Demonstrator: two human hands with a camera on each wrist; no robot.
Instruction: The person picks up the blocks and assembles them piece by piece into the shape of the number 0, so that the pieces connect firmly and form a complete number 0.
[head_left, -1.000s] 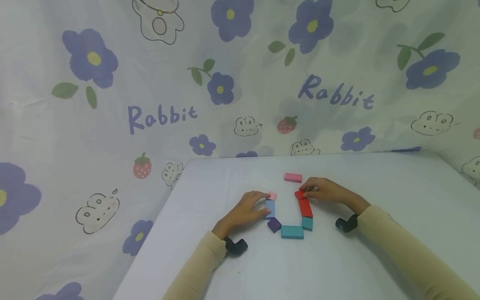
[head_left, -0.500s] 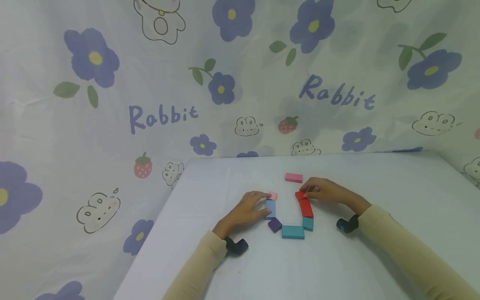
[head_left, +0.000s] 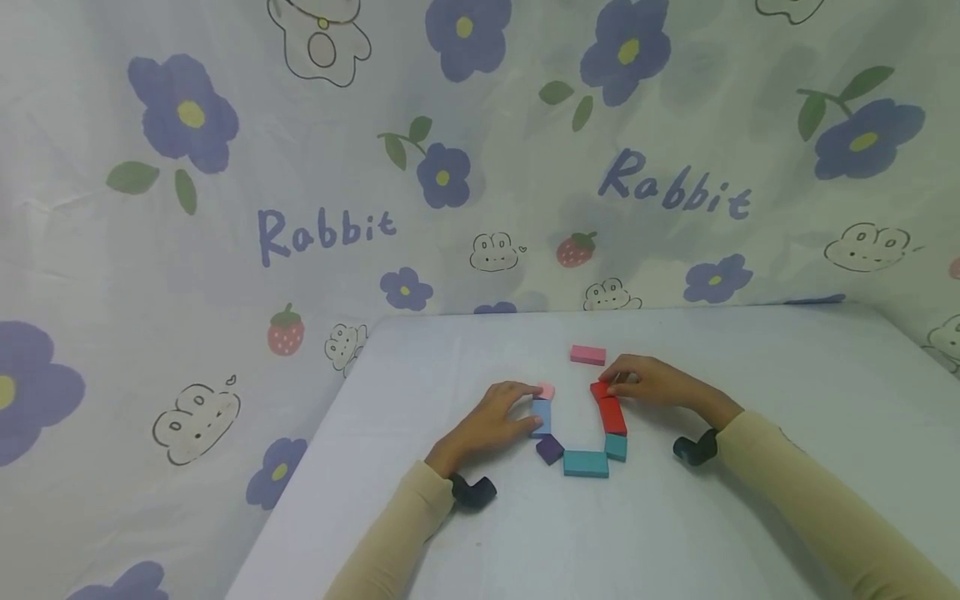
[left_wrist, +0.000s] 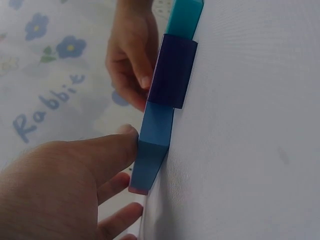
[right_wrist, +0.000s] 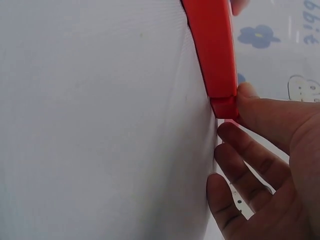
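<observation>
In the head view my left hand [head_left: 495, 417] lies beside the left end of a curved row of blocks. Its thumb touches a light blue block [head_left: 541, 418], and the index finger reaches a small pink block [head_left: 547, 391]. A dark purple block [left_wrist: 172, 70] adjoins the blue one. Across the row, my right hand [head_left: 656, 383] pinches a small red block [right_wrist: 224, 107] between thumb and index finger. That block abuts a longer red block [right_wrist: 212, 45]; the other fingers spread loosely beside it.
A small teal block [head_left: 616, 447] and a longer teal block [head_left: 586, 464] form the near end of the row. Beyond the row lies a pink rectangular block [head_left: 588, 355] on the white table [head_left: 720, 533]. A printed curtain [head_left: 487, 167] hangs behind.
</observation>
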